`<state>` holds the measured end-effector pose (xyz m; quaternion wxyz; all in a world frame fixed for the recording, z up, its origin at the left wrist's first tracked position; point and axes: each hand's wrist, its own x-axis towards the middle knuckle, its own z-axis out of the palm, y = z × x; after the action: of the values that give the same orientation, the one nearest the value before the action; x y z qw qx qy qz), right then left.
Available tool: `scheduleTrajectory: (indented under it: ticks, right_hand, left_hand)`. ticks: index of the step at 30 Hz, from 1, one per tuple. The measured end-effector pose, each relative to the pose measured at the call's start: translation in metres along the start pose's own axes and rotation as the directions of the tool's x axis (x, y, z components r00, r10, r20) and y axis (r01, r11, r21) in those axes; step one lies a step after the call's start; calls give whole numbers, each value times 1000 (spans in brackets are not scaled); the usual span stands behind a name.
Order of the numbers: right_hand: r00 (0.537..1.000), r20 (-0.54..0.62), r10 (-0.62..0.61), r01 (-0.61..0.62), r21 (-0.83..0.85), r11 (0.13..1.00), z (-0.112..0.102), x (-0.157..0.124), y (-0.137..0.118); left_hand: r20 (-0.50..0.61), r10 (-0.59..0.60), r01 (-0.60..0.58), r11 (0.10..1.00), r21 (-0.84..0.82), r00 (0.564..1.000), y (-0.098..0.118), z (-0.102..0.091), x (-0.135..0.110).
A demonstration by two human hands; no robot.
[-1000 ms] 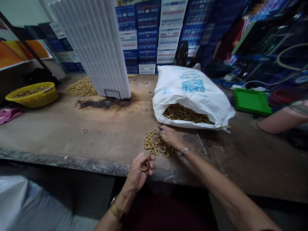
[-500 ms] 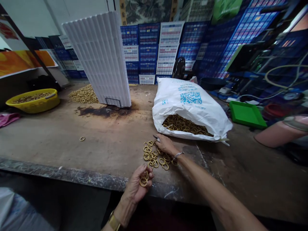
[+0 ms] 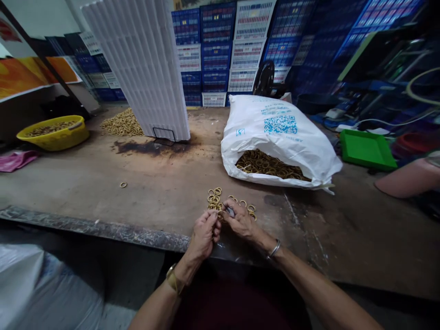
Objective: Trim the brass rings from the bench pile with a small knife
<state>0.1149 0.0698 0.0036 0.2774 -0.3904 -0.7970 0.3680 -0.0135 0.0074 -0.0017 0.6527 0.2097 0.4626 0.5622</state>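
My left hand (image 3: 203, 231) is closed, its thumb and fingertips pinching a brass-coloured ring (image 3: 220, 211). In the earlier picture several such rings lay in that palm; now the curled fingers hide it. My right hand (image 3: 242, 221) is closed around a small grey tool (image 3: 229, 211) that looks like a short knife, mostly covered by the fingers. Both hands meet fingertip to fingertip over the table's front part. Loose brass-coloured rings (image 3: 215, 198) lie just beyond them, and a few more rings (image 3: 252, 209) are beside my right hand.
An opened white sack (image 3: 275, 119) full of rings lies behind my hands. To the left are a single ring (image 3: 123, 184), a yellow basin (image 3: 55, 137), a ring heap (image 3: 122, 123) and an upright white corrugated panel (image 3: 144, 68). A green tray (image 3: 367, 149) sits at the right.
My right hand has drawn back from the loose rings to meet my left hand. My left hand has turned and closed over its rings, pinching one. The view has tipped downward.
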Motion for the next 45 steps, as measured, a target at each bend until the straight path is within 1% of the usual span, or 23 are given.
scheduleTrajectory:
  ticks: [3,5,7,9,12,15,20,23,25,27,29,31,33,35,37,40,43,45]
  right_hand:
    - [997,17,79,-80,114,990,6,-3,-2]
    - [992,34,123,-127,151,980,8,-3,-3]
    - [990,37,134,-138,161,977,9,-3,-5]
    - [990,37,134,-138,160,977,10,-3,-6]
    - [991,40,130,-135,186,973,10,-4,-7]
    - [989,32,143,-146,251,957,11,-6,-6]
    - [973,30,230,-225,360,905,10,-9,-4]
    - [968,47,248,-247,375,893,10,-9,-2]
    - [964,31,263,-257,342,904,10,-9,1]
    - [966,-19,256,-242,265,933,11,-9,3]
    - [980,-51,194,-183,169,968,11,-12,3]
    - [996,-25,86,-84,69,994,12,-17,1]
    - [999,32,-7,8,-34,999,13,-22,-1]
    - [996,70,-52,62,-137,989,14,-26,-2]
    - [995,85,-55,72,-214,974,15,-27,-3]
    - [995,98,-37,62,-268,962,17,-26,-4]
    - [994,104,-16,48,-308,950,17,-24,-5]
    - [996,91,7,26,-353,935,14,-22,-3]
  left_hand:
    - [13,16,-16,1000,8,1000,-4,-2,-5]
    - [6,36,-36,998,59,999,-5,-3,-9]
    - [6,56,-57,989,139,998,-5,-3,-14]
    - [15,62,-63,983,173,998,-5,-2,-18]
    - [34,19,-23,994,102,999,-4,-1,-21]
    - [62,-30,28,999,38,998,-3,0,-22]
    - [92,-8,5,1000,30,996,-5,2,-24]
    - [120,0,-4,1000,30,993,-7,3,-26]
    - [132,10,-14,1000,26,991,-6,2,-27]
    - [138,27,-31,999,22,990,-5,1,-27]
    - [128,47,-52,998,34,991,-2,0,-26]
    - [107,66,-74,994,75,992,-1,-2,-25]
    - [87,88,-100,985,140,992,-2,-6,-23]
    - [73,108,-121,971,206,991,-4,-9,-21]
    - [73,117,-131,961,245,990,-6,-12,-19]
    - [84,119,-137,958,253,989,-9,-14,-18]
    - [67,112,-125,967,220,991,-8,-12,-21]
    - [75,85,-97,979,179,994,-5,-9,-27]
